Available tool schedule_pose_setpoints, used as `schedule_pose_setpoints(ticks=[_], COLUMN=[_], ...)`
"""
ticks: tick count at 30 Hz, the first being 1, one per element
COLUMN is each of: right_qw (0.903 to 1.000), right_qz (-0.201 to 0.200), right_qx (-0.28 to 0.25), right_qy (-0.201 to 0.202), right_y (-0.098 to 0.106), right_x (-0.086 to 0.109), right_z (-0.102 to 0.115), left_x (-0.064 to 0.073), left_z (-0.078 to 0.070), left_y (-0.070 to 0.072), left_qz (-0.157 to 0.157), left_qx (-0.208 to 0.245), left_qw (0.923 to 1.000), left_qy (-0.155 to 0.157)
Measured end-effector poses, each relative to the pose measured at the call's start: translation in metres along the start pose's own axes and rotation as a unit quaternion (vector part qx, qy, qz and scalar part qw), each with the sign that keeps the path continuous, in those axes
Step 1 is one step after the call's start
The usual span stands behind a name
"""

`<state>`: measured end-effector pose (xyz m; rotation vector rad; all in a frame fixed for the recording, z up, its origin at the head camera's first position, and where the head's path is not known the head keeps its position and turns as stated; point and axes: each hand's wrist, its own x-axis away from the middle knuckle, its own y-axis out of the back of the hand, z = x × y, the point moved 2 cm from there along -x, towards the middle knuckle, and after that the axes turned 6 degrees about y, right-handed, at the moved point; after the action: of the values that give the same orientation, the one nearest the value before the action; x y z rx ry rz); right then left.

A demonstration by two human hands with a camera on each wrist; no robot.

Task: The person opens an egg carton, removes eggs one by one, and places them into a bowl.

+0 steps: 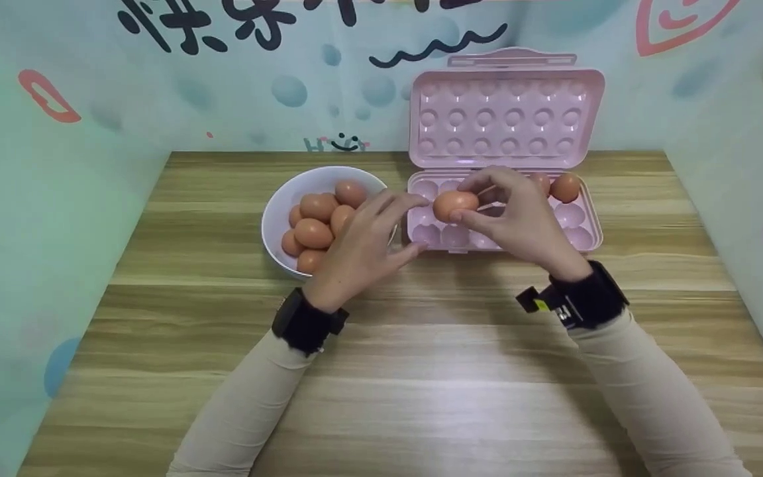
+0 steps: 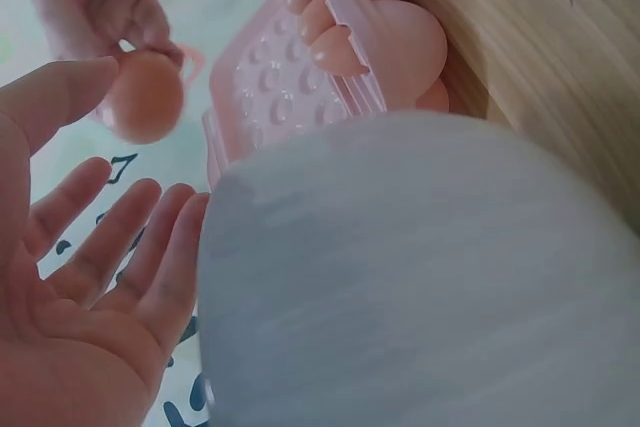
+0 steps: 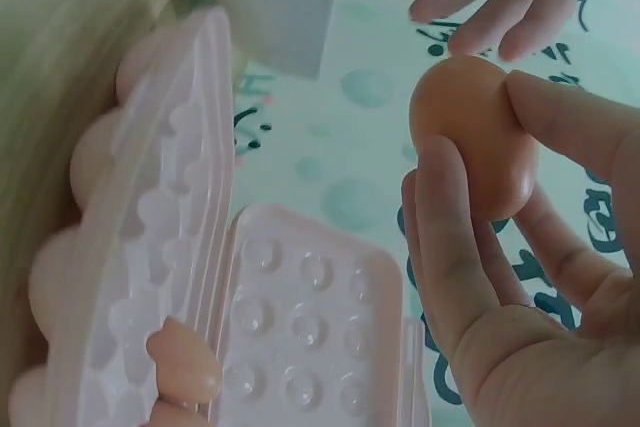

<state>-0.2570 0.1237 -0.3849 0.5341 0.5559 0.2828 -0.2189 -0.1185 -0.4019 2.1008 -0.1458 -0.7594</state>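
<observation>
My right hand (image 1: 520, 218) pinches a brown egg (image 1: 454, 205) between thumb and fingers, above the pink egg box (image 1: 597, 232). In the right wrist view the held egg (image 3: 475, 137) is well clear of the box. My left hand (image 1: 368, 245) reaches past the right side of the white bowl (image 1: 272, 248), fingers spread and holding nothing. A small gap separates its fingertips from the egg, as the left wrist view also shows. Several brown eggs (image 1: 313, 233) lie piled in the bowl, some behind the left hand. Eggs (image 1: 565, 188) sit in the box's back row, partly hidden by the right hand.
The box's dimpled lid (image 1: 507, 119) stands raised against the patterned backdrop (image 1: 222, 99). Cups (image 1: 570, 215) at the box's front right hold no eggs. Bowl and box stand side by side at the back of the wooden table (image 1: 421, 397).
</observation>
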Motion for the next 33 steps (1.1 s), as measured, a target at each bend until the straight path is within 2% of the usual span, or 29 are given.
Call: schedule_pose_setpoints(ticks=[7, 13, 20, 23, 26, 33], right_qw=[0.9984, 0.9959, 0.9938, 0.9936, 0.9939, 0.9961], right_qz=[-0.01, 0.003, 0.008, 0.017, 0.025, 0.009], right_qx=[-0.056, -0.09, -0.11, -0.11, -0.106, -0.087], right_qy=[-0.004, -0.012, 0.012, 0.017, 0.018, -0.009], right_y=[-0.01, -0.019, -0.026, -0.026, -0.024, -0.013], right_x=[0.017, 0.021, 0.022, 0.021, 0.021, 0.022], right_z=[0.007, 0.011, 0.014, 0.014, 0.014, 0.014], left_x=[-0.001, -0.001, -0.001, -0.001, -0.001, 0.0], left_z=[-0.004, -0.005, -0.008, -0.007, -0.004, 0.015], left_y=[-0.007, -0.009, -0.007, -0.004, 0.004, 0.036], left_qz=[-0.013, -0.024, -0.038, -0.028, -0.013, 0.019], left_qx=[0.043, 0.048, 0.04, 0.044, 0.045, 0.034], left_qw=[0.9977, 0.995, 0.9929, 0.9932, 0.9949, 0.9987], left_qy=[-0.051, -0.084, -0.106, -0.104, -0.089, -0.033])
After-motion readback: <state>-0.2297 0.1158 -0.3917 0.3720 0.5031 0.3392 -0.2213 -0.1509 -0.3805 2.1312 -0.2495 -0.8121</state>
